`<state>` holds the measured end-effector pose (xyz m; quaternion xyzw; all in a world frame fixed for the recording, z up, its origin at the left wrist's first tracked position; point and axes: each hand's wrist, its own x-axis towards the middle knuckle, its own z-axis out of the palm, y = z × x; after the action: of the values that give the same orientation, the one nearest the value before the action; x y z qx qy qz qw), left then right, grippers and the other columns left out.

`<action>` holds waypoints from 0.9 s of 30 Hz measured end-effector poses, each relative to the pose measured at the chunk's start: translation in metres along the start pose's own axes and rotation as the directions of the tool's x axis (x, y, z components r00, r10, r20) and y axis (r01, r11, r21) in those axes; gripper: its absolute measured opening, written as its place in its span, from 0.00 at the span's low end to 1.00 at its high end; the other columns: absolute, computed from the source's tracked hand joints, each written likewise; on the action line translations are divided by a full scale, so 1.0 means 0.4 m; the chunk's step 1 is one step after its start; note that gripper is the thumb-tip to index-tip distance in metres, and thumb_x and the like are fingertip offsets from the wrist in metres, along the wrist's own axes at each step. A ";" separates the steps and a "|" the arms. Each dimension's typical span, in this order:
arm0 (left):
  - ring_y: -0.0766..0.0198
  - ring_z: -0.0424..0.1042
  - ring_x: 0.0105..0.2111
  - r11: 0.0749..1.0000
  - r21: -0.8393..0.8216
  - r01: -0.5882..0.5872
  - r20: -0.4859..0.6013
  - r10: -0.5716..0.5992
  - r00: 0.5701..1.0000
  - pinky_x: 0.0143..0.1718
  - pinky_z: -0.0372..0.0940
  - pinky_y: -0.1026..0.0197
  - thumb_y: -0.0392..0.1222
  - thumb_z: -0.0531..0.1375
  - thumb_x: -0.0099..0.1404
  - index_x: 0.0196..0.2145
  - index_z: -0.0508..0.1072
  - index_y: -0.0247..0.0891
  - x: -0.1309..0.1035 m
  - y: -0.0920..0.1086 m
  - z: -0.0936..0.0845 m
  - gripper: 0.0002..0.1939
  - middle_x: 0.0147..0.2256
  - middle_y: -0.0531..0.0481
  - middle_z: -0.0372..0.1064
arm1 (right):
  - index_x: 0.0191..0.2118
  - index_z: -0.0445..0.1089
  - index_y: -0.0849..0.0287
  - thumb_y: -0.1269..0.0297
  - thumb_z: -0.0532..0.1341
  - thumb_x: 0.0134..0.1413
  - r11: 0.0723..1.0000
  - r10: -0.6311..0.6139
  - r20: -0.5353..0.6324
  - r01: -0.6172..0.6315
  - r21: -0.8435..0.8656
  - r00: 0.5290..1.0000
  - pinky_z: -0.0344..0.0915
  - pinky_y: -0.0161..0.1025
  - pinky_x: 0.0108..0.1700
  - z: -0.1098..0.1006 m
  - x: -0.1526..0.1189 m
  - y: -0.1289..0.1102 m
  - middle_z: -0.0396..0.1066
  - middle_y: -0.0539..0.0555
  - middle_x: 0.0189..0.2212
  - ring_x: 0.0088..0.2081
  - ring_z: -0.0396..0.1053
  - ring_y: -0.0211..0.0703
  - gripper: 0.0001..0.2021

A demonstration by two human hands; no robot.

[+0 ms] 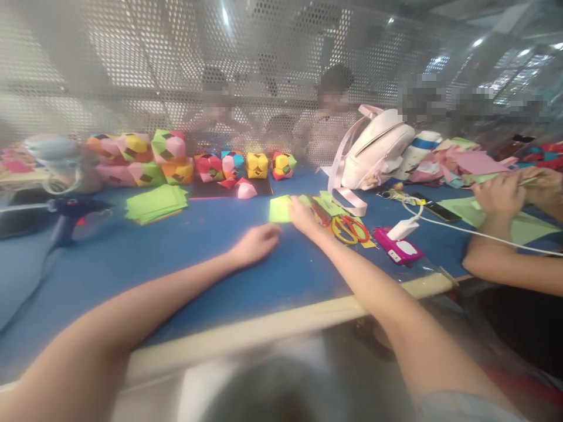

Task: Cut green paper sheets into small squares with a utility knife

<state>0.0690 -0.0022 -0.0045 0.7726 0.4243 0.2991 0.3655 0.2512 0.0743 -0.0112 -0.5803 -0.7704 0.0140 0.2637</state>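
Observation:
My left hand (257, 244) rests on the blue table (185, 264), its fingers curled, and what they hold, if anything, is hidden. Farther out, my right hand (302, 215) touches the right edge of a light green paper piece (279, 209); blur hides whether its fingers grip it. Just right of that hand lie scissors with yellow and red handles (345, 230) and more green paper (329, 204). A stack of green sheets (156, 204) lies to the left, beyond my left forearm.
Colourful folded paper blocks (171, 155) line the back left. A glue gun (73, 217) stands at the left. Right of centre are a pink backpack (378, 149), a magenta power strip (401, 246) with a white cable, and another person's hands (501, 196).

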 end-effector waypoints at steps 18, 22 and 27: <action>0.69 0.69 0.24 0.999 -0.005 0.043 0.035 -0.043 0.998 0.26 0.65 0.67 0.40 0.53 0.61 0.40 0.72 0.36 -0.002 -0.003 -0.009 0.12 0.29 0.51 0.71 | 0.49 0.65 0.66 0.70 0.47 0.60 1.000 -0.004 -0.004 0.004 0.031 1.000 0.61 0.39 0.35 -0.008 0.002 -0.006 0.74 0.65 0.34 0.36 0.70 0.54 0.16; 0.69 0.68 0.23 0.999 -0.011 0.043 0.033 -0.043 0.999 0.26 0.65 0.67 0.40 0.53 0.60 0.38 0.73 0.36 -0.004 0.003 -0.009 0.12 0.27 0.52 0.70 | 0.49 0.64 0.66 0.70 0.47 0.59 1.000 0.001 0.009 -0.001 0.021 1.000 0.60 0.40 0.34 -0.009 0.002 -0.005 0.74 0.64 0.33 0.34 0.70 0.54 0.16; 0.68 0.68 0.23 0.999 0.007 0.049 0.033 -0.049 0.998 0.27 0.66 0.66 0.40 0.53 0.60 0.38 0.73 0.35 -0.004 0.004 -0.010 0.12 0.27 0.52 0.70 | 0.50 0.63 0.66 0.70 0.45 0.60 1.000 0.015 0.024 -0.015 0.015 1.000 0.60 0.40 0.34 -0.014 -0.001 -0.007 0.73 0.64 0.32 0.33 0.70 0.53 0.16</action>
<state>0.0658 -0.0029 -0.0013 0.7679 0.4381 0.2757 0.3773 0.2511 0.0716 -0.0057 -0.5839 -0.7690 0.0287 0.2586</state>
